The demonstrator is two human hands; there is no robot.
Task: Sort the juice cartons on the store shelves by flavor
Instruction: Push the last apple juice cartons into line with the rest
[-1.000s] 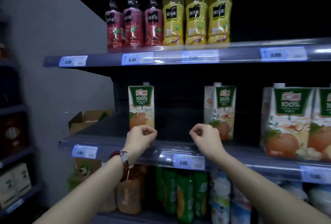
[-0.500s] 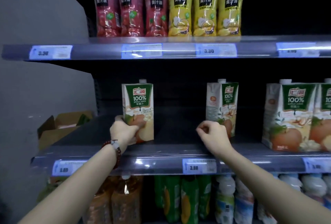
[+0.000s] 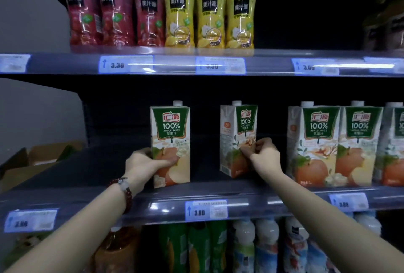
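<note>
- Gripping an apple juice carton (image 3: pixel 170 141) near the middle shelf's (image 3: pixel 218 194) front edge, the left hand (image 3: pixel 144 163) wraps its lower left side.
- Right hand (image 3: pixel 263 153) pinches the second carton (image 3: pixel 238 137), standing farther back; more cartons (image 3: pixel 334 143) line the right.

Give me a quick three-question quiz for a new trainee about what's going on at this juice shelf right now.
1. True or false: the left hand grips the left carton.
2. Which flavor is printed on that carton? A) orange B) apple C) grape
3. Fill in: the right hand is at the front of the turned carton on the ____ shelf.

Key: 1 true; 2 B; 3 middle. Whether the right hand has a firm grip is unclear.
</note>
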